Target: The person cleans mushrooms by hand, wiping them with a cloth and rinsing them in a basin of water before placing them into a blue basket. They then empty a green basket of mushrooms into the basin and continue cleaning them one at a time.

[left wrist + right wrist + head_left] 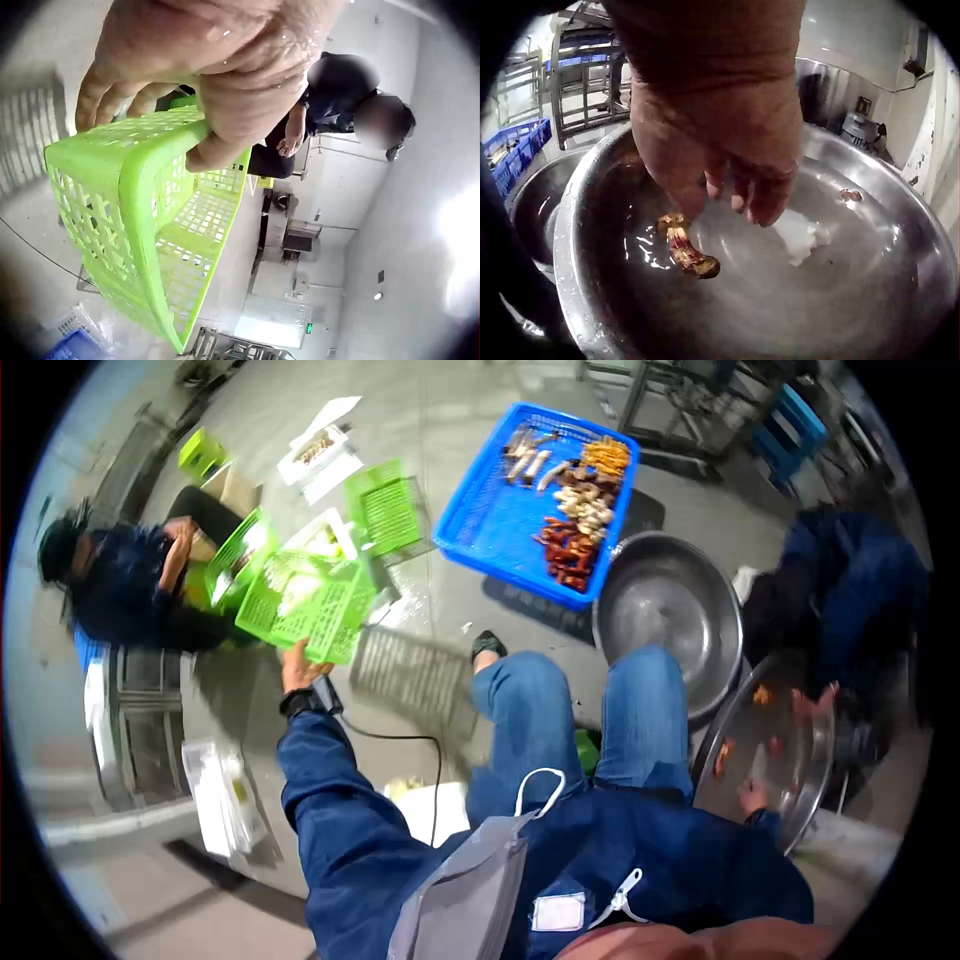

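My left hand grips the rim of a light green plastic basket, with the thumb on the inside and the fingers along the outer wall. In the head view this basket is held out at the left, tilted, beside a seated person. My right hand hangs into a round steel basin holding water, its fingers loose and pointing down. Right by the thumb floats a curved, brown and yellow mushroom-like piece. A white piece lies in the water beyond the fingertips.
A blue tray on the floor ahead bears sorted piles of mushroom-like pieces. Beside it stands another steel basin. Another green basket lies on the left floor; a black cable runs below my left hand. Another person is at the right.
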Demonstrator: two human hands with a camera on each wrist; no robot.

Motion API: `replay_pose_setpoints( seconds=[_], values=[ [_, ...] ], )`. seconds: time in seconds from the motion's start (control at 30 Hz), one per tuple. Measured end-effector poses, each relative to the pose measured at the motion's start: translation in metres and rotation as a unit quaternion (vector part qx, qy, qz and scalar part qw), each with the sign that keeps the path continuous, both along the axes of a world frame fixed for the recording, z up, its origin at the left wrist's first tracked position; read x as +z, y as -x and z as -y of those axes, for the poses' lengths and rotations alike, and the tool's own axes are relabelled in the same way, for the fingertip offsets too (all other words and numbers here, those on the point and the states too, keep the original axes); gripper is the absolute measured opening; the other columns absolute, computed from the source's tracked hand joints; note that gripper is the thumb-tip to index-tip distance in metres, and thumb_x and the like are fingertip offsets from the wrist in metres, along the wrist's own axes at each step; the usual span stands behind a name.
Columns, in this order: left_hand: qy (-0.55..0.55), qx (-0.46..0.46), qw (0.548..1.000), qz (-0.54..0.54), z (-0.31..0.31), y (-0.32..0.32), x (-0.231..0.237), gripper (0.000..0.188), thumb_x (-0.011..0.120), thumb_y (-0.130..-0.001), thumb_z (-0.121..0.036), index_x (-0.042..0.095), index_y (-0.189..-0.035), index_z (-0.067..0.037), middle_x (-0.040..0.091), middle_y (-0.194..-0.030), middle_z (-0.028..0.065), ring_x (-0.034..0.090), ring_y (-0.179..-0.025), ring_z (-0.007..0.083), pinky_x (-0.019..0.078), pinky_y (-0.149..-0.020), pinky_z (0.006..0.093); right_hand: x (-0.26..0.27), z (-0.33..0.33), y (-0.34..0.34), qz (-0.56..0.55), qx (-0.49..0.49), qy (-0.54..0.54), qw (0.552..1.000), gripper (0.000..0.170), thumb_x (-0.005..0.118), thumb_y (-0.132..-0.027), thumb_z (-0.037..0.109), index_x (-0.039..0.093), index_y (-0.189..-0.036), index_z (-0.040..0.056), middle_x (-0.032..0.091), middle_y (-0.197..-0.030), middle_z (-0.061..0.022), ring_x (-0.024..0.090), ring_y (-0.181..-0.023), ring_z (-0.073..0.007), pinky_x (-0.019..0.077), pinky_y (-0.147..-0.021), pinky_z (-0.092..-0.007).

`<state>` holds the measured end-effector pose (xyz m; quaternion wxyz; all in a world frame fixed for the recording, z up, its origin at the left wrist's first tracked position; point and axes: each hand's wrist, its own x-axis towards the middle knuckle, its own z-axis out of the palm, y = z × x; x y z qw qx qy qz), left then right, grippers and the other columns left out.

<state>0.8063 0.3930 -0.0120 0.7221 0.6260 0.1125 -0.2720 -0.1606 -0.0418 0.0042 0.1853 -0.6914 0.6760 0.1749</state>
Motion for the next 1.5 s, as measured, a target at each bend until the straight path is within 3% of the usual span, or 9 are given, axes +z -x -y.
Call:
replay_pose_setpoints(
  seconds=[0.13,0.33,0.47,0.5,0.63,0.97,1.2,1.3,1.5],
  values=[
    [0.070,-0.045,0.994,-0.069,0.045,-0.121,-0.044,0.048,0.050,-0.090,-0.017,0.034,-0.135,-0.009,0.048,-0.126,0.0177,0.059,-0.100,0.0366,0.0519,-0.075,0.0521,0.004,-0.035,0.007,0.091,-0.012,0.118,0.989,0.045,0.068,-0.070,0.011,0.056,-0.112,0.0036,0.063,-0.089,-0.0187,0.060,-0.079,-0.0329,0.0479,-0.072,-0.0372],
    [-0.115,-0.017,0.979,0.166,0.045,-0.267,-0.109,0.054,0.056,-0.088,-0.039,0.042,-0.133,-0.013,0.049,-0.126,0.0093,0.046,-0.111,0.0277,0.0392,-0.087,0.0490,0.056,-0.056,-0.053,-0.038,-0.058,-0.163,0.984,0.056,0.068,-0.079,0.029,0.049,-0.125,0.0027,0.059,-0.105,-0.0134,0.058,-0.093,-0.0293,0.0472,-0.081,-0.0404],
    [-0.267,0.144,0.936,0.179,0.077,-0.213,-0.078,0.055,0.067,-0.082,-0.036,0.053,-0.115,0.004,0.058,-0.113,0.0203,0.060,-0.088,0.0326,0.0510,-0.070,0.0438,0.023,-0.055,-0.013,0.032,-0.097,-0.051,0.993,0.045,0.067,-0.079,0.020,0.058,-0.119,0.0006,0.067,-0.099,-0.0115,0.063,-0.084,-0.0191,0.0512,-0.070,-0.0301],
    [-0.457,0.203,0.829,0.252,0.074,-0.203,-0.078,0.052,0.061,-0.087,-0.035,0.053,-0.114,0.008,0.063,-0.103,0.0211,0.061,-0.085,0.0284,0.0503,-0.076,0.0378,0.003,-0.054,0.003,0.082,-0.101,-0.029,0.991,0.039,0.062,-0.082,0.015,0.058,-0.119,0.0033,0.067,-0.102,-0.0101,0.062,-0.088,-0.0189,0.0497,-0.074,-0.0289],
    [-0.414,0.227,0.781,0.410,0.055,-0.123,-0.058,0.042,0.056,-0.088,-0.023,0.051,-0.116,0.008,0.064,-0.097,0.0188,0.059,-0.084,0.0256,0.0460,-0.077,0.0377,0.017,-0.008,-0.052,-0.062,-0.047,-0.115,0.990,0.044,0.057,-0.085,0.030,0.056,-0.124,0.0079,0.066,-0.105,-0.0139,0.062,-0.096,-0.0301,0.0470,-0.088,-0.0351],
    [-0.143,-0.017,0.988,0.046,0.046,0.121,-0.123,0.022,0.053,-0.090,-0.022,0.055,-0.103,-0.005,0.059,-0.083,0.0087,0.054,-0.071,0.0177,0.0455,-0.064,0.0291,-0.002,-0.127,-0.013,0.003,-0.129,-0.026,0.991,0.054,0.058,-0.087,0.025,0.041,-0.138,0.0150,0.044,-0.138,-0.0149,0.045,-0.123,-0.0339,0.0388,-0.102,-0.0420],
    [0.043,-0.090,0.995,0.024,0.096,0.140,-0.030,0.010,0.050,-0.091,-0.018,0.056,-0.092,-0.010,0.058,-0.082,0.0051,0.050,-0.066,0.0147,0.0441,-0.059,0.0257,-0.040,-0.130,0.046,0.146,-0.324,0.012,0.934,0.070,0.066,-0.080,0.026,0.033,-0.141,0.0124,0.042,-0.138,-0.0194,0.042,-0.125,-0.0347,0.0359,-0.104,-0.0396],
    [0.013,-0.146,0.989,-0.038,0.119,0.130,0.066,0.024,0.048,-0.093,-0.014,0.051,-0.117,-0.010,0.060,-0.105,0.0087,0.055,-0.080,0.0175,0.0482,-0.070,0.0272,-0.039,-0.088,0.047,0.223,-0.348,0.075,0.907,0.073,0.067,-0.078,0.030,0.032,-0.141,0.0140,0.040,-0.139,-0.0203,0.041,-0.126,-0.0368,0.0346,-0.105,-0.0390],
    [0.020,-0.184,0.966,0.182,0.135,0.189,0.194,0.037,0.053,-0.091,-0.009,0.047,-0.128,-0.006,0.058,-0.118,0.0096,0.058,-0.094,0.0181,0.0510,-0.072,0.0244,-0.119,-0.002,0.058,0.111,-0.334,0.031,0.935,0.067,0.054,-0.085,0.038,0.027,-0.144,0.0203,0.027,-0.148,-0.0183,0.016,-0.139,-0.0377,0.0199,-0.113,-0.0421]
  ],
)
